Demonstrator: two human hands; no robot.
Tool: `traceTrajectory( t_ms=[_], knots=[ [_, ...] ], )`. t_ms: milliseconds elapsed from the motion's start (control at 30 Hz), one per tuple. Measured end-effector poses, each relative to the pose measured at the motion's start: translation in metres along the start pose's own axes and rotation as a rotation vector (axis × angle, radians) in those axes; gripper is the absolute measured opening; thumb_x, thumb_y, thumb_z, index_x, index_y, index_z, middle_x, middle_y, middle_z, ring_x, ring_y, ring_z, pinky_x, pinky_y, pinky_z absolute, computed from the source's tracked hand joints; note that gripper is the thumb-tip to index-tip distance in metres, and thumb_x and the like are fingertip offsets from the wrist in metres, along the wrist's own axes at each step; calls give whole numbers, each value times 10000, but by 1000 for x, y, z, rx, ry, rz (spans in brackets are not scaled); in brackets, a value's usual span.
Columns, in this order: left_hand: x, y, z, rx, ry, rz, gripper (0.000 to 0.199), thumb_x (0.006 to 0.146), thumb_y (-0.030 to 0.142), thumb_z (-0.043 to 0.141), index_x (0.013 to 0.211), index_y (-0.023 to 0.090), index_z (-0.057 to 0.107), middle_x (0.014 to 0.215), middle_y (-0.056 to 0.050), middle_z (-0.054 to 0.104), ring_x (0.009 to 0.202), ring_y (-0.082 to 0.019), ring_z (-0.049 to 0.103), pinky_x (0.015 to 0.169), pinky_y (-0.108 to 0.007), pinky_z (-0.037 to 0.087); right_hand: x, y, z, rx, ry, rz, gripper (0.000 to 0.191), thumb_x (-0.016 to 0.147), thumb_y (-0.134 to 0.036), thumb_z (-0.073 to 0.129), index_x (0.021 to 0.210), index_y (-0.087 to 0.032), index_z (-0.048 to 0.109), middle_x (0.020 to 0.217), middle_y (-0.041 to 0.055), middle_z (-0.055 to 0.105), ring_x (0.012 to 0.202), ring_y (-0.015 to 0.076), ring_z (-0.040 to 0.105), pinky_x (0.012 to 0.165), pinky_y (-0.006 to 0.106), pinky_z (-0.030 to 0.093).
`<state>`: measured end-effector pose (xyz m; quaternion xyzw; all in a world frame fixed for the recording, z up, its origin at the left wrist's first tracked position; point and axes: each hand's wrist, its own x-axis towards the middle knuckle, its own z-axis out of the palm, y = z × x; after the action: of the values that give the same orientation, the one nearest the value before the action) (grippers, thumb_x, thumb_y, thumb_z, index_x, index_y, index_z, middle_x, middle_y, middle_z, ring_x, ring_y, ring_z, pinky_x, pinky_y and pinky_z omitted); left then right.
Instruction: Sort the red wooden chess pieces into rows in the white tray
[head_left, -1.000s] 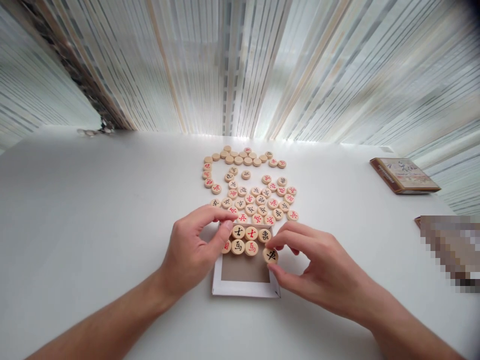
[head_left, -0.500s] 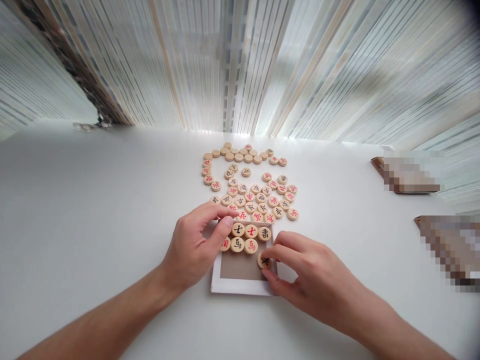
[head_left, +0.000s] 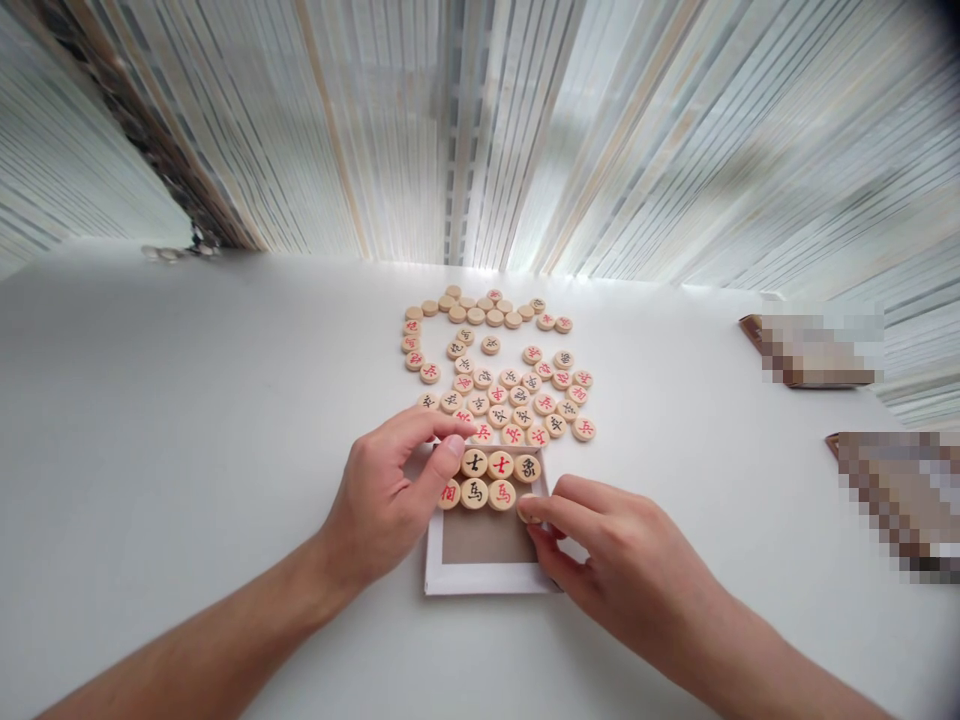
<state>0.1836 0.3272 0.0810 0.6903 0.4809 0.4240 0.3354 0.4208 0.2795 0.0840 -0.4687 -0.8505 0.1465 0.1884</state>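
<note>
A shallow white box [head_left: 491,578] with a brown inside holds two rows of round wooden Chinese chess pieces at its far end. My left hand [head_left: 401,490] rests at the box's far left corner, thumb and index finger curved apart, with nothing seen between them. Thumb and fingers of my right hand [head_left: 600,535] are on a round piece [head_left: 529,508] at the right side of the box, just right of the piece with a red character [head_left: 502,494]. The fingers partly hide that piece's face.
Many loose pieces [head_left: 498,415] spread over the white table [head_left: 225,400] beyond the box, some face down in a row. Two brown boxes, partly pixelated, lie at the right [head_left: 814,378], [head_left: 834,445]. A striped curtain [head_left: 405,130] hangs behind.
My right hand has moved the piece slightly away from me, up beside the second row, and its fingers now cover more of it. My left hand stays in place.
</note>
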Motion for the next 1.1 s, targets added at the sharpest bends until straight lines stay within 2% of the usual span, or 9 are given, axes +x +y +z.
traceTrajectory(
  t_ms=[200,400,667,1100],
  knots=[
    [1,-2,1,2,-5,-4,197,1019,266,598,1016,210,786,995,-47,793,927,-207,744,834,-309,584,-3,1,1,-63,76,9,230,1030,-183,548,962,-182,767,714,14,647,537,149,576,553,283,391],
    [0,-2,1,5,-15,-15,200,1019,271,598,1010,202,785,971,-45,783,891,-195,736,794,-296,578,-3,-2,2,-107,64,9,292,1047,-173,519,936,-169,789,668,13,626,509,159,567,532,308,379],
    [1,0,2,8,-10,-19,206,1011,278,595,994,204,786,983,-52,799,914,-214,749,811,-319,585,-2,-2,5,-103,74,21,294,1055,-181,508,947,-179,781,674,13,642,509,157,562,534,311,367],
    [0,-2,2,0,-15,-18,196,1017,271,605,1013,209,791,976,-38,788,892,-194,739,787,-290,581,0,-2,6,-99,79,32,294,1042,-169,515,963,-154,798,679,23,650,504,167,567,529,321,351]
  ],
)
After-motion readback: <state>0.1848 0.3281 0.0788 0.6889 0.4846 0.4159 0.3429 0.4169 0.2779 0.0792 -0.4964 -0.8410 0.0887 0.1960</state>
